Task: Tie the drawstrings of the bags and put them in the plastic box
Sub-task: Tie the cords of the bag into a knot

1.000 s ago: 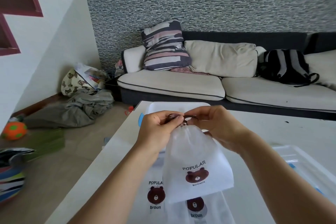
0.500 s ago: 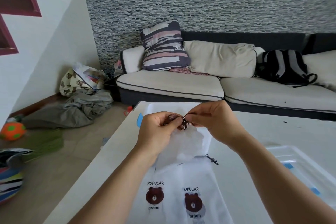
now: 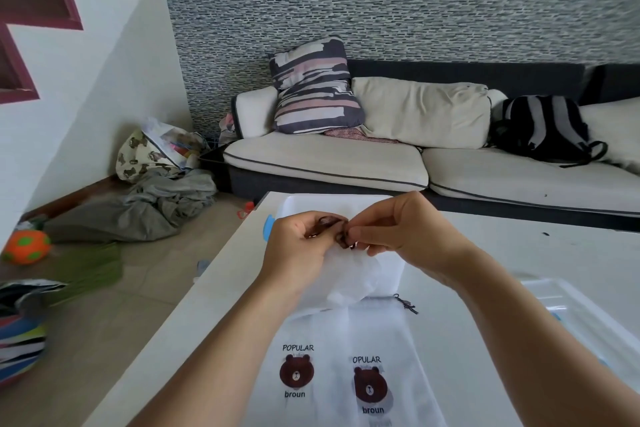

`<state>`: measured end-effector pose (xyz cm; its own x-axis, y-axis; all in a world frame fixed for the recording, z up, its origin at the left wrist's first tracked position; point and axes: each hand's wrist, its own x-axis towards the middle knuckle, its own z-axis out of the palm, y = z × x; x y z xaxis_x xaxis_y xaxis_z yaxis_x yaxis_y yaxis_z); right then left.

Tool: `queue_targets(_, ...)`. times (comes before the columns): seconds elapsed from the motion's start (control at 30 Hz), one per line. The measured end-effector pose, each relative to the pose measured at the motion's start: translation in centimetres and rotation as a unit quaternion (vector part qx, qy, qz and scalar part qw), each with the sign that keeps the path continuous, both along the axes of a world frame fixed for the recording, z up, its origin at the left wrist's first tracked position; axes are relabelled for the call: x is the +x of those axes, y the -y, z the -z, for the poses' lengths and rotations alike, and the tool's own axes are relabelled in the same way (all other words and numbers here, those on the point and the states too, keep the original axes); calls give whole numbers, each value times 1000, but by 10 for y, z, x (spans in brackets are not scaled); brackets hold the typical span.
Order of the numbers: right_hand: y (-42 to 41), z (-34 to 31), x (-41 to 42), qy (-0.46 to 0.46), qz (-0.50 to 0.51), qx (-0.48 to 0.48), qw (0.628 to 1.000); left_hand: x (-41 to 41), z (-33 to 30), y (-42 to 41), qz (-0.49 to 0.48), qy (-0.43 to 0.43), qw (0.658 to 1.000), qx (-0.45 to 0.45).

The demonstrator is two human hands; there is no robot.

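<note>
At the near end of the white table (image 3: pixel 540 253), I held a white drawstring bag (image 3: pixel 360 277) up between both hands, its printed face turned away or folded under so that no bear showed on it. Much of the work was hard to read: the dark drawstring (image 3: pixel 343 236) was a small blurred tangle at the bag's gathered mouth, and whether a knot had formed could not be told. My left hand (image 3: pixel 298 246) curled its fingers round one dark loop of cord, knuckles toward the camera, the fingertips hidden behind the hand. My right hand (image 3: pixel 405 236) pinched the cord between thumb and forefinger just beside the left, the other fingers folded under. Both forearms reached in from the bottom edge, which cut them off. Beneath the held bag lay flat bags (image 3: pixel 346 374) printed with brown bears, the lowest lettering cropped by the frame, a loose cord end (image 3: pixel 407 305) trailing beside them. The clear plastic box (image 3: pixel 581 322) sat to my right, partly cut off at the edge; a white lid (image 3: pixel 311 201) lay behind my hands, mostly hidden. A sofa (image 3: pixel 329 163) stood beyond.
</note>
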<state>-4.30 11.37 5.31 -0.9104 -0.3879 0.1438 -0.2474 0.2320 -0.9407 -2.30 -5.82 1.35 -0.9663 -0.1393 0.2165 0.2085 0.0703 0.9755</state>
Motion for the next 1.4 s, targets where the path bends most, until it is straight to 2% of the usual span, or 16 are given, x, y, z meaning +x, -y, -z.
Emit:
queue_targets(0.2, 4, 6, -1, 44, 58, -43, 996, -2, 2, 0, 8, -17, 1000, 5)
queue_targets(0.43, 5, 8, -2, 71, 28, 32, 997, -1, 2, 1, 26, -20, 999, 12)
queue_targets(0.6, 5, 6, -2, 43, 52, 60, 996, 0, 0, 3, 17, -37, 999, -21)
queue_targets(0.73, 10, 11, -1, 12, 51, 26, 998, -1, -3, 5, 16, -55, 998, -38)
queue_targets(0.97, 16, 13, -2, -104, 86, 71, 988, -2, -1, 4, -4, -86, 995, -51)
queue_targets(1.1, 18, 15, -4, -55, 48, 137, 988, 1, -1, 3, 11, -89, 994, -61)
queue_targets(1.27, 23, 17, -1, -73, 39, 191, 978, 0, 1, 4, 11, -111, 991, -68)
queue_targets(1.33, 25, 16, -2, -58, 42, 189, 979, 0, 0, 3, 12, -115, 991, -66)
queue_targets(1.4, 23, 14, -3, 15, 27, 135, 990, 0, 0, 2, 8, -121, 990, -73)
